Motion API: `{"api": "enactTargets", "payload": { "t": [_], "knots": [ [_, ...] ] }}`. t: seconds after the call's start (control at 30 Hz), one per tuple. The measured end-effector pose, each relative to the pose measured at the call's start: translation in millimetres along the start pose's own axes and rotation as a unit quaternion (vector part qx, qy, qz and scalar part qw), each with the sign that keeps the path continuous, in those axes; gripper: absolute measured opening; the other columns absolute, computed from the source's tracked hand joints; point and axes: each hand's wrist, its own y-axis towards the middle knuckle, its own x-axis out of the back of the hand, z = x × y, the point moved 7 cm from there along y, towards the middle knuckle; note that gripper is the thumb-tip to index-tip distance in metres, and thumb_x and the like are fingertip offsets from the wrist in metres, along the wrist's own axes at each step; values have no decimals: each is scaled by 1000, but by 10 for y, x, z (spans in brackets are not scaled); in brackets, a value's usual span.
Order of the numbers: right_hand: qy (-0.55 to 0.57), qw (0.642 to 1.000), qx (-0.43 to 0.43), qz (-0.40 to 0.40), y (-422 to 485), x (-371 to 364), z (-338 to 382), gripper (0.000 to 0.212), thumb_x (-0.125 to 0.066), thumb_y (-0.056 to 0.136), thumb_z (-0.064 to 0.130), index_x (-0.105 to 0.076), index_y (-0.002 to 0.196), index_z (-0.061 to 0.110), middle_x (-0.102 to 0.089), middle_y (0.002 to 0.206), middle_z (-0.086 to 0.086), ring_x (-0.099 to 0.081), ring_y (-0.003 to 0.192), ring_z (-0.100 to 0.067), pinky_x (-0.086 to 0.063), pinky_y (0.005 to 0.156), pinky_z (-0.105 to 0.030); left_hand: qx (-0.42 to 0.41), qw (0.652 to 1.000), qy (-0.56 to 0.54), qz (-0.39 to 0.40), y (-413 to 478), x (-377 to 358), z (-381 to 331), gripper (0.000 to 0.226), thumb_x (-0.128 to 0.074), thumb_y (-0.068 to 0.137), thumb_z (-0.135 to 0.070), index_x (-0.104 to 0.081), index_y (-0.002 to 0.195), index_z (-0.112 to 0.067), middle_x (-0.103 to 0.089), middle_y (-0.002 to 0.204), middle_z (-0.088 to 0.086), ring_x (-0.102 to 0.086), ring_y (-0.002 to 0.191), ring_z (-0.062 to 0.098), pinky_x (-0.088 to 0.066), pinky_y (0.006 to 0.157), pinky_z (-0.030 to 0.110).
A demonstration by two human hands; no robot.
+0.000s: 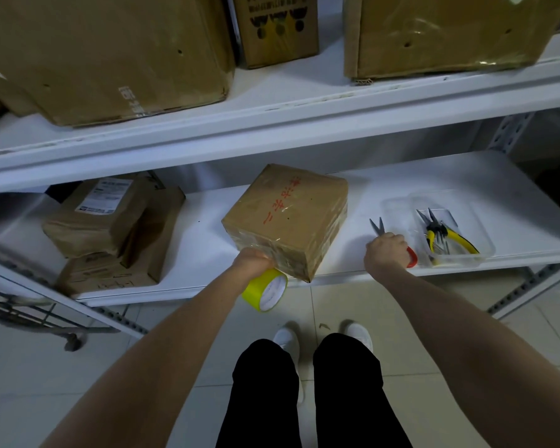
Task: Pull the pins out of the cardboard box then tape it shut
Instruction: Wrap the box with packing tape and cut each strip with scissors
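The box (286, 221) sits on the lower shelf (385, 185) near its front edge, turned corner-on, its faces glossy with clear tape. The left hand (251, 261) is clenched around a yellow tape roll (267, 292) pressed against the box's near corner, just past the shelf's front edge. The right hand (387, 250) grasps red-handled scissors (379, 226), blades slightly parted and pointing toward the shelf's back, beside a clear tray (485, 250) holding yellow pliers (450, 237).

This looks like the cutting stage of taping. To do it well, keep the strip taut off the roll, bring the scissors across to the left, cut close to the box, then rub the tail flat. No pins are visible.
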Motion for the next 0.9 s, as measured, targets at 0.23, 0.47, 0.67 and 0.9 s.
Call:
{"api": "enactTargets", "payload": {
  "t": [0.23, 0.47, 0.67, 0.9],
  "knots": [
    [-77, 996, 33, 42, -8, 38, 22, 39, -43, 92, 11, -51, 130, 6, -59, 116, -8, -52, 106, -23, -40, 74, -28, -3, 1000, 9, -1, 44, -62, 80, 2, -60, 88, -12, -62, 89, -12, -60, 97, 4, -53, 93, 17, -44, 90, 29],
    [-115, 990, 40, 77, -88, 77, -47, 73, -57, 87, 29, -23, 151, 19, -61, 109, -2, -60, 100, -20, -45, 69, -30, 10, 1000, -14, -19, 56, -88, 118, 11, -60, 87, -14, -61, 77, -11, -60, 94, 11, -53, 88, 21, -45, 85, 33],
    [25, 990, 87, 106, -272, 158, -157, 32, -60, 80, 46, -62, 77, 15, -63, 70, -1, -60, 60, -14, -40, 50, -20, 5, 1000, -18, -24, -21, -121, 101, 27, -60, 88, -18, -66, 108, -3, -64, 112, 12, -57, 101, 25, -40, 84, 27],
    [138, 931, 163, 297, -594, 246, -176, 48, -65, 84, 45, -46, 53, 13, -49, 52, -7, -45, 45, -14, -35, 52, -22, 2, 998, -42, -50, -194, -81, 73, 27, -64, 88, -26, -65, 113, -14, -62, 119, 5, -54, 119, 20, -34, 83, 19]
  ]
}}
